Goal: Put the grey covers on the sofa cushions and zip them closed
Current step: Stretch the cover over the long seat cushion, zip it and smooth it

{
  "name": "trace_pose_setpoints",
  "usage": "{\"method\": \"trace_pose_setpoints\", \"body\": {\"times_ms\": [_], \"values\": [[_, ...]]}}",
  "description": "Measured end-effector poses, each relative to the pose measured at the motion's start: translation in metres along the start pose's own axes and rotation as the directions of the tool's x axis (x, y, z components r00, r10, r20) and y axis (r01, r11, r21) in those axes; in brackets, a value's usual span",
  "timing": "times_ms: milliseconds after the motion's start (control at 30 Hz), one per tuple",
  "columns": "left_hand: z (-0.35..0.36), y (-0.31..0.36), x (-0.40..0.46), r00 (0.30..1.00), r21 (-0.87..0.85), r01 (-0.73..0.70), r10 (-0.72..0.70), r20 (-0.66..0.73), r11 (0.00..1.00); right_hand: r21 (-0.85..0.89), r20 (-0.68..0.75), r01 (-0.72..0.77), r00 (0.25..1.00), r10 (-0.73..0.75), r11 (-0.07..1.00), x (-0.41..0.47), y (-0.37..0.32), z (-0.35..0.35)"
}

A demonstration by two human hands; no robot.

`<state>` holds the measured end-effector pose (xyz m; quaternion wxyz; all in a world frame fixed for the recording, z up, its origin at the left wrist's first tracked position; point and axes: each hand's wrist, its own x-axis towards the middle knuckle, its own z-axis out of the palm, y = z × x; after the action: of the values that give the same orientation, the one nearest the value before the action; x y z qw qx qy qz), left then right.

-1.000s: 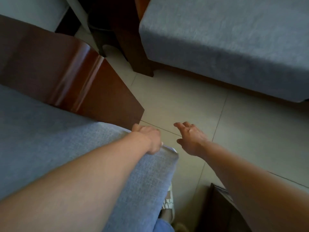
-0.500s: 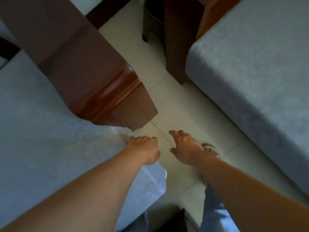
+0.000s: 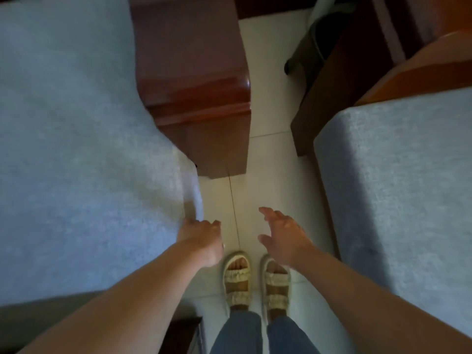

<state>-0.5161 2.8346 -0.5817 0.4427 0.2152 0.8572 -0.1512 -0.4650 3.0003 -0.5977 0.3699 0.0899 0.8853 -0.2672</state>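
Observation:
A large grey covered cushion [image 3: 76, 149] fills the left side of the view on its sofa. My left hand [image 3: 201, 238] is at the cushion's near right corner, fingers curled over the edge of the grey fabric. My right hand [image 3: 283, 238] hovers over the tiled floor between the two seats, fingers spread and holding nothing. A second grey covered cushion [image 3: 398, 190] lies on the seat at the right. No zipper shows on either cushion.
A dark red wooden armrest [image 3: 199, 98] stands beside the left cushion. The right seat's wooden frame [image 3: 421, 72] and a dark bin [image 3: 321, 37] are behind. My sandalled feet [image 3: 255, 279] stand on the narrow tiled floor [image 3: 270, 103]. A dark object [image 3: 184, 333] sits bottom left.
The view has swung so the floor gap now runs straight ahead and my feet show. My left hand stays at the cushion corner; my right hand has spread apart from it, to the right.

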Motion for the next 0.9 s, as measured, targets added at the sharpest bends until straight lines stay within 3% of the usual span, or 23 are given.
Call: {"method": "trace_pose_setpoints", "body": {"times_ms": [133,267,400,600,700,800,900], "values": [[0.037,0.001,-0.014,0.965,-0.094,-0.005,-0.02,-0.262,0.996,-0.1,0.02,0.062,0.998,-0.061,0.993,0.003,0.0,0.018],[0.086,0.019,-0.03,0.895,-0.031,0.022,-0.034,-0.444,0.999,-0.099,0.028,0.157,0.988,-0.155,0.983,0.004,-0.006,0.057],[0.146,0.053,-0.037,0.889,-0.051,0.053,-0.071,-0.453,0.997,-0.114,-0.014,0.219,0.975,-0.222,0.969,0.004,0.006,0.091],[0.213,0.071,-0.032,0.826,-0.383,0.187,-0.356,-0.437,0.905,-0.135,-0.048,0.26,0.962,-0.268,0.956,0.001,0.026,0.14],[0.236,0.07,-0.013,0.742,-0.642,0.177,-0.529,-0.41,0.746,-0.131,-0.105,0.299,0.944,-0.313,0.945,0.009,0.032,0.17],[0.26,0.073,0.011,0.62,-0.922,0.06,-0.739,-0.265,0.381,-0.08,-0.189,0.308,0.929,-0.317,0.948,0.023,0.038,0.2],[0.274,0.075,0.044,0.486,-0.982,-0.189,-0.868,-0.098,0.005,-0.026,-0.267,0.368,0.893,-0.361,0.929,0.041,0.042,0.225]]}}
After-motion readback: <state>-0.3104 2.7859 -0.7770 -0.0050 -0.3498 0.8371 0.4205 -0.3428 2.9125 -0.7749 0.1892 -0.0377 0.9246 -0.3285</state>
